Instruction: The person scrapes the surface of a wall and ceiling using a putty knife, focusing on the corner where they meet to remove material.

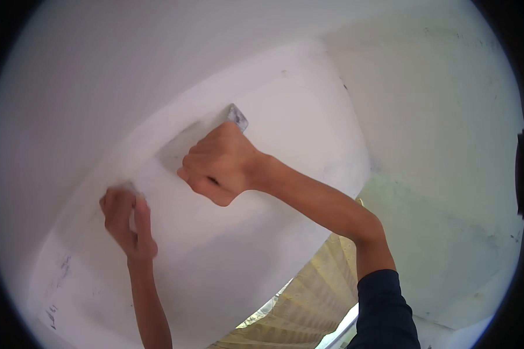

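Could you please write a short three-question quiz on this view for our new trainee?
1. Does the flat grey piece jut out past the left hand or the right hand?
2. True or false: a dark sleeve shows on the right arm.
3. Where in the picture does the yellowish pleated material show?
A) Upper left
B) Lower middle
C) Upper right

Key: 1. The right hand; 2. True; 3. B
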`<action>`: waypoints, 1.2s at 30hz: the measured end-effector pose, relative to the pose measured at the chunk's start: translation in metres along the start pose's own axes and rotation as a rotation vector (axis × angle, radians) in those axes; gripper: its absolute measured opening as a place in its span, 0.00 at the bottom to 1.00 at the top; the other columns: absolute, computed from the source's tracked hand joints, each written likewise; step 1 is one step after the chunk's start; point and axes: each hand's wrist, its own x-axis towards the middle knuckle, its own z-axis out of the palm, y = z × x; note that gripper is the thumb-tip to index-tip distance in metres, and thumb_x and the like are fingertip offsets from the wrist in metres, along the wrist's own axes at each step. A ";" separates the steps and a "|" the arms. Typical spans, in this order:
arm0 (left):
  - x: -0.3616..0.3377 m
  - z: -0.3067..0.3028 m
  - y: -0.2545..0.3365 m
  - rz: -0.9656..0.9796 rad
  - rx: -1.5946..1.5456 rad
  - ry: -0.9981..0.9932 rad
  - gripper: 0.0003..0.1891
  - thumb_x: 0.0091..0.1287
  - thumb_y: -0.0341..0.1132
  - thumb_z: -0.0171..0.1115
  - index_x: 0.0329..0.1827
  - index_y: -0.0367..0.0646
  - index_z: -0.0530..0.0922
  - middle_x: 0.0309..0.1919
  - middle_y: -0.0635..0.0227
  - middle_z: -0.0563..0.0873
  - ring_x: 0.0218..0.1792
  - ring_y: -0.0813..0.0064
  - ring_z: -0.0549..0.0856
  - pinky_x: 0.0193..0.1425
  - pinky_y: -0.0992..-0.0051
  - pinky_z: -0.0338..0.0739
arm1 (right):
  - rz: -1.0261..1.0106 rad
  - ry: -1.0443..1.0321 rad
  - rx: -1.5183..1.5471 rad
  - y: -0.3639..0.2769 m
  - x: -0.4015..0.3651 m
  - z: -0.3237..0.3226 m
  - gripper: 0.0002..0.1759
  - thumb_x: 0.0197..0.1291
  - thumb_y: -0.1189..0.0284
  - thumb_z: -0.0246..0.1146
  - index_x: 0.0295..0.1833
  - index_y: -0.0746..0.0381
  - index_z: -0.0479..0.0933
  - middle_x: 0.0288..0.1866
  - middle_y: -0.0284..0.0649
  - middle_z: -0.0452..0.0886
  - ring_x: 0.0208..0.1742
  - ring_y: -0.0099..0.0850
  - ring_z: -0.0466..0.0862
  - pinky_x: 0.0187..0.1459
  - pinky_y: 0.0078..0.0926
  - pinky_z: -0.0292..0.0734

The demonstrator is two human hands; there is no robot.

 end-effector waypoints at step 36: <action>0.010 0.042 0.000 0.052 0.759 -0.110 0.28 0.74 0.55 0.55 0.68 0.46 0.72 0.73 0.56 0.67 0.71 0.53 0.62 0.75 0.49 0.52 | 0.560 1.086 0.565 0.080 -0.084 -0.135 0.07 0.67 0.73 0.62 0.38 0.62 0.71 0.31 0.35 0.74 0.35 0.24 0.74 0.37 0.23 0.69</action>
